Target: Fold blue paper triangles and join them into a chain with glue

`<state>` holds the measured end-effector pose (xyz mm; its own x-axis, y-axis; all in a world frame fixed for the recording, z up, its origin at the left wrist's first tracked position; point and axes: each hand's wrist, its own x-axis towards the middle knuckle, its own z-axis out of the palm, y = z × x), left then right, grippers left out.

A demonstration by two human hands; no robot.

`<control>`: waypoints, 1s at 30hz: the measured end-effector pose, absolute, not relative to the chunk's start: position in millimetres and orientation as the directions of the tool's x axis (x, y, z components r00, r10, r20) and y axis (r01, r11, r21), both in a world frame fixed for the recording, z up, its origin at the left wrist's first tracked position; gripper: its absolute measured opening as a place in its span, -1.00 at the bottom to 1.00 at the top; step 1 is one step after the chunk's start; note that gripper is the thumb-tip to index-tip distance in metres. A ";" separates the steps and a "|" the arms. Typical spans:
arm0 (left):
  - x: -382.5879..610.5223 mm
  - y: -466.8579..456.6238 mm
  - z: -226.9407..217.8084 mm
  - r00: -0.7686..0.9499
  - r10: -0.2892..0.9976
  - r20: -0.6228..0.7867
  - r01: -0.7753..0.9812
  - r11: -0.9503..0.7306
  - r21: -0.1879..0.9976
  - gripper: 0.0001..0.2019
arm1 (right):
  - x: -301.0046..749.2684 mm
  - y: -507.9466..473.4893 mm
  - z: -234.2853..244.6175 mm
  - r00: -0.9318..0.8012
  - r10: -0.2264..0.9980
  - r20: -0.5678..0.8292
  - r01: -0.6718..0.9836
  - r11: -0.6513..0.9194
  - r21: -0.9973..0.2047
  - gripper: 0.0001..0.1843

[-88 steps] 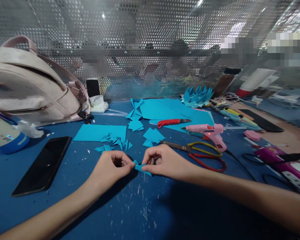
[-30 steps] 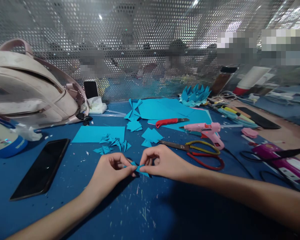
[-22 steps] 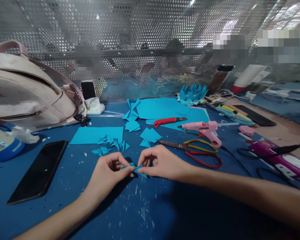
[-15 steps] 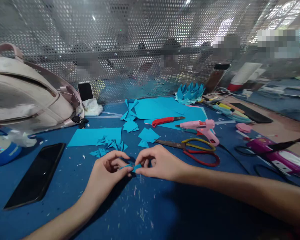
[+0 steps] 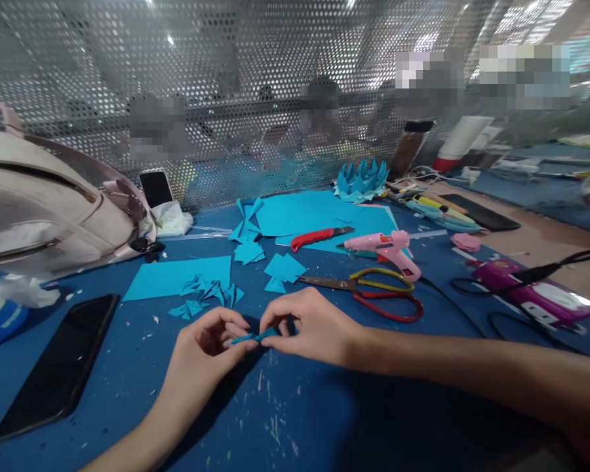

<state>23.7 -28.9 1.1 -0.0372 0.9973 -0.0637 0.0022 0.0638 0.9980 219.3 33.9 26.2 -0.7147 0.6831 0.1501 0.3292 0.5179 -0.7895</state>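
A small folded piece of blue paper [image 5: 256,337] is pinched between my two hands just above the table. My left hand [image 5: 211,344] grips its left end between thumb and fingers. On the other end, my right hand [image 5: 309,328] closes with thumb and forefinger; the fingertips hide part of the paper. Beyond my left hand lies a heap of small folded blue paper pieces [image 5: 209,292], partly over a flat blue sheet [image 5: 152,278]. Flat blue paper squares [image 5: 285,267] lie past my right hand, beside scissors [image 5: 341,283] with one yellow and one red handle.
A pink glue gun [image 5: 386,246], red-handled knife [image 5: 314,238] and blue sheets [image 5: 299,210] lie farther back, near a spiky blue paper form [image 5: 361,181]. A black phone [image 5: 61,360] and pale bag [image 5: 54,196] are left; a purple power strip [image 5: 531,292] with cables is right.
The view has shifted slightly, so most things sit farther left. The folded paper has tilted flatter between my fingers; both hands still hold it.
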 end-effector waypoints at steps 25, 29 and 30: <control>23.4 -25.0 -3.3 -0.009 0.995 -0.101 -0.021 0.101 0.995 -0.75 | 214.4 37.3 25.3 -0.692 0.716 -0.089 0.324 0.198 -0.925 -0.89; 25.7 -25.5 2.3 0.005 0.991 -0.134 0.022 0.134 0.991 -0.77 | 213.2 37.7 22.1 -0.694 0.709 -0.125 0.265 0.090 -0.960 -0.86; 25.9 -25.4 3.2 0.008 0.990 -0.140 0.033 0.140 0.990 -0.80 | 212.7 37.5 21.3 -0.691 0.710 -0.137 0.238 0.044 -0.970 -0.84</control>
